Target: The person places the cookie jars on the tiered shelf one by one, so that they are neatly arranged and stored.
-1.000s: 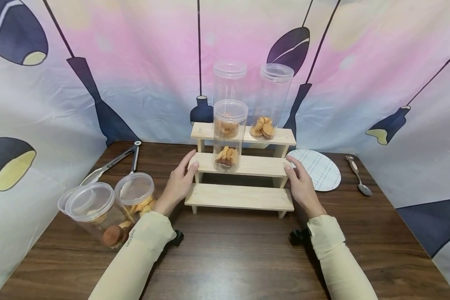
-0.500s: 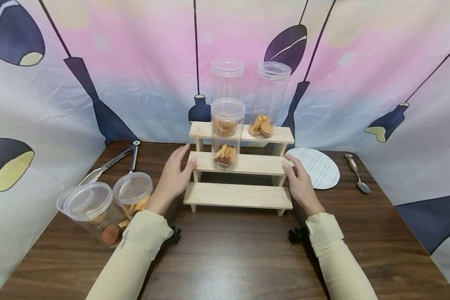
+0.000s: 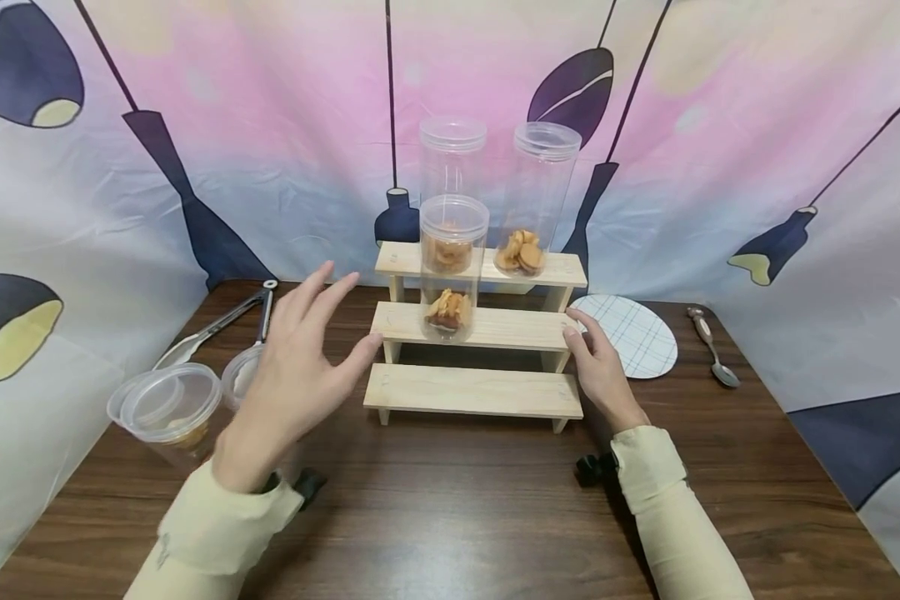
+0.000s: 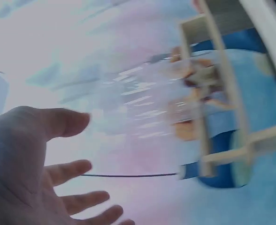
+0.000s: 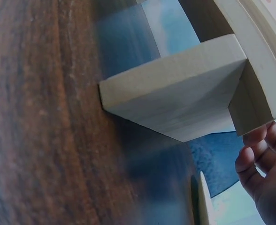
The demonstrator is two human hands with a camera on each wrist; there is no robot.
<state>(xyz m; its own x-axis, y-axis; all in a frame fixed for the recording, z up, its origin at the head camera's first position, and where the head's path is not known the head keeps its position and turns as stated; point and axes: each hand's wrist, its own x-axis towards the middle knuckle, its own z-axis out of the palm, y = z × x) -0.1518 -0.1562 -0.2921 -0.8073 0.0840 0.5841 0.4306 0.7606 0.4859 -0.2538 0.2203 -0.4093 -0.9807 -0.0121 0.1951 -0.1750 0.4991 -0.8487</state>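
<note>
A three-step wooden display stand [image 3: 474, 392] rests on the brown table. On its middle step stands a tall clear jar [image 3: 450, 275] with biscuits in the bottom. Two more such jars occupy the top step, the right jar [image 3: 536, 200] and the left jar [image 3: 452, 154], partly hidden by the front one. My left hand [image 3: 300, 367], thumb and fingers spread, is in the air left of the stand, holding nothing. With bent fingers my right hand [image 3: 603, 371] holds the right end of the middle step; its fingertips [image 5: 255, 136] meet the board's end in the right wrist view.
Behind my left hand are several lidded clear jars [image 3: 172, 404] with snacks, partly covered by it. Metal tongs [image 3: 217, 329] lie behind them. To the right are a round checked mat [image 3: 637, 337] and a spoon [image 3: 714, 348]. A patterned cloth [image 3: 292, 167] hangs behind.
My left hand has let go of the stand's left end, moved left and up toward the viewer, and spread its fingers. My right hand stays at the right end.
</note>
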